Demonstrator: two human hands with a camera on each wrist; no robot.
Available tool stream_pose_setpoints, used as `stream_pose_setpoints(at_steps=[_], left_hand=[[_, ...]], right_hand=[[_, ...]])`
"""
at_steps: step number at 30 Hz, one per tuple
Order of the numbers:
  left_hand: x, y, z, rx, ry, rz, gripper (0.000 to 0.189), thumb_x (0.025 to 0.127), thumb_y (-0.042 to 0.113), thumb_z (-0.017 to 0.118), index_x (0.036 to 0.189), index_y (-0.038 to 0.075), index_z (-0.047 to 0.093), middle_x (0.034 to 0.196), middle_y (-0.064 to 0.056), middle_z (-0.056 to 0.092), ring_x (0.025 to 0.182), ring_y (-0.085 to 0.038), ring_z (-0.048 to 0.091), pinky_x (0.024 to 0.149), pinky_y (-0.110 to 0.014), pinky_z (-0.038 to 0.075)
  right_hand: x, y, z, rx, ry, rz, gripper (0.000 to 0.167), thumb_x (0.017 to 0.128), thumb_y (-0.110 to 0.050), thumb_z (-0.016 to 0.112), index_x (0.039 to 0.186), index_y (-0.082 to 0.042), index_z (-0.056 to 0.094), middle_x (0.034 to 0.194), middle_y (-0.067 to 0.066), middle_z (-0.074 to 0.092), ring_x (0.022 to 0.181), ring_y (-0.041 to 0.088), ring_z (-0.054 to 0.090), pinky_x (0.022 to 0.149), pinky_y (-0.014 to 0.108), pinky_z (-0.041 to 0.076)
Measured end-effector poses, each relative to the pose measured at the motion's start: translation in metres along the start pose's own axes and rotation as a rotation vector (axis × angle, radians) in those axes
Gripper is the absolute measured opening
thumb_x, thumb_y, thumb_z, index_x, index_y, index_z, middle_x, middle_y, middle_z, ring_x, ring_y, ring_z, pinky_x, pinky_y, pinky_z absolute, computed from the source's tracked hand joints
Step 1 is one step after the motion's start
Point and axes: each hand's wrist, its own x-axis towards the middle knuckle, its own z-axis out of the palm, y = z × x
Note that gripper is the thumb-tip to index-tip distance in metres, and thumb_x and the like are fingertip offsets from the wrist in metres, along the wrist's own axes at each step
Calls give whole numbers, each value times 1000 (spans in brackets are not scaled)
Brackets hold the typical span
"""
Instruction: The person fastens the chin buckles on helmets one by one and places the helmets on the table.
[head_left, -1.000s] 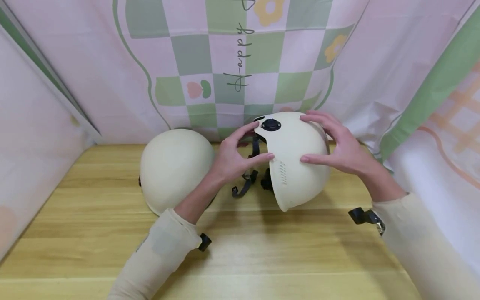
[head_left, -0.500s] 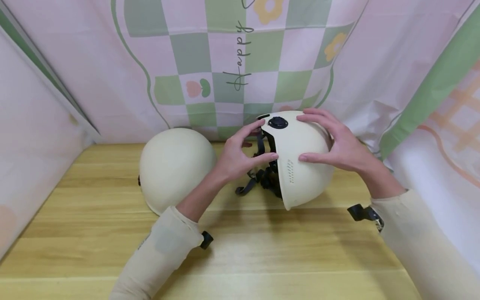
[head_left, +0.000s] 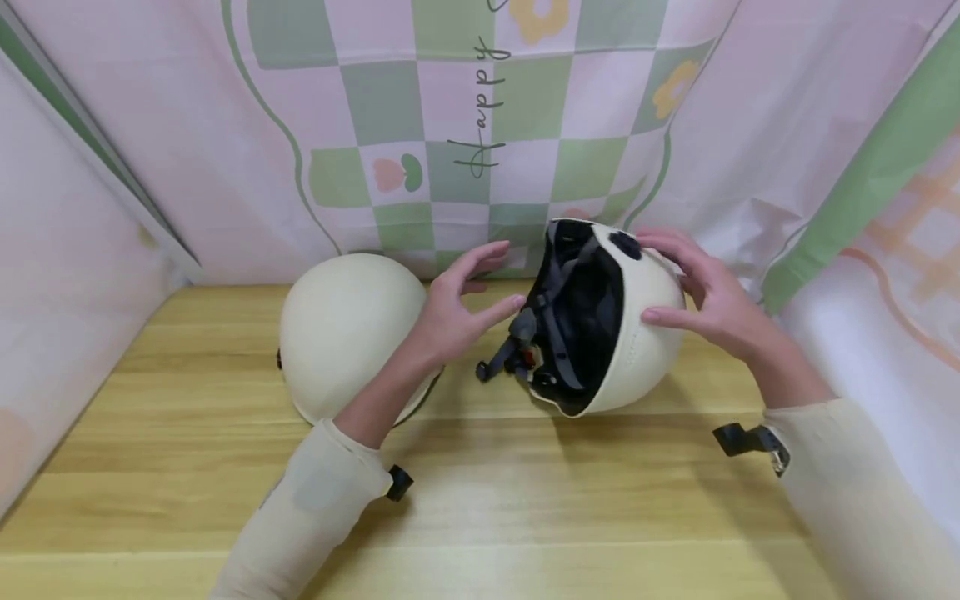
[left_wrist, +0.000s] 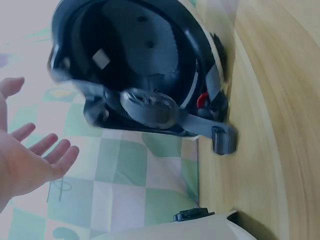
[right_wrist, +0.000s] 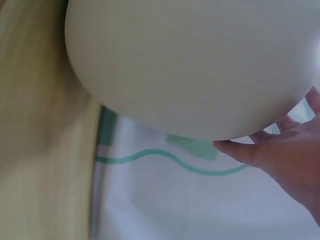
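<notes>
A cream helmet [head_left: 648, 358] is tipped on its side at centre right in the head view, its black padded inside facing left. My right hand [head_left: 708, 287] holds its crown, thumb on the near side and fingers over the far side; in the right wrist view the thumb touches the smooth shell [right_wrist: 190, 65]. My left hand [head_left: 457, 308] is apart from this helmet, fingers spread, facing its opening. Dark chin straps [left_wrist: 150, 107] with a buckle hang out of the opening in the left wrist view. A red part [left_wrist: 202, 100] shows beside them.
A second cream helmet [head_left: 352, 333] rests dome up on the wooden table [head_left: 480, 533], close to my left forearm. Behind the table hangs a checked curtain [head_left: 525, 100]. Pale cloth [head_left: 67, 250] stands at the left side, and more cloth at the right.
The held helmet has turned so its opening and inner straps now face left and toward me. My left hand has come off its rim; the right hand has shifted slightly right with it.
</notes>
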Motion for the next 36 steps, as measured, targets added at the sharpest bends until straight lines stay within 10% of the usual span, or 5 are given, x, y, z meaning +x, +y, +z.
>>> stream_pose_setpoints(at_steps=[14, 27, 36], left_hand=[[-3, -7, -8, 29, -1, -15, 62, 96, 14, 76, 151, 3, 49, 153, -9, 53, 140, -25, 49, 110, -43, 47], [-7, -14, -14, 136, -94, -110, 69, 93, 15, 79, 153, 2, 47, 153, -15, 50, 140, -29, 46, 110, -49, 45], [-10, -24, -12, 220, -154, -162, 75, 90, 15, 82, 153, 2, 46, 150, -20, 50, 135, -37, 49, 108, -52, 47]], right_hand=[[-15, 22, -6, 196, 85, 89, 56, 97, -5, 63, 150, -19, 51, 145, -11, 54, 138, 11, 46, 99, 13, 43], [-28, 33, -4, 504, 177, 180, 42, 102, 7, 48, 132, -20, 62, 120, -4, 70, 102, 8, 68, 79, 18, 57], [-35, 34, 7, 413, 184, 204, 47, 98, 10, 58, 136, -18, 59, 120, -5, 67, 102, 7, 68, 77, 19, 59]])
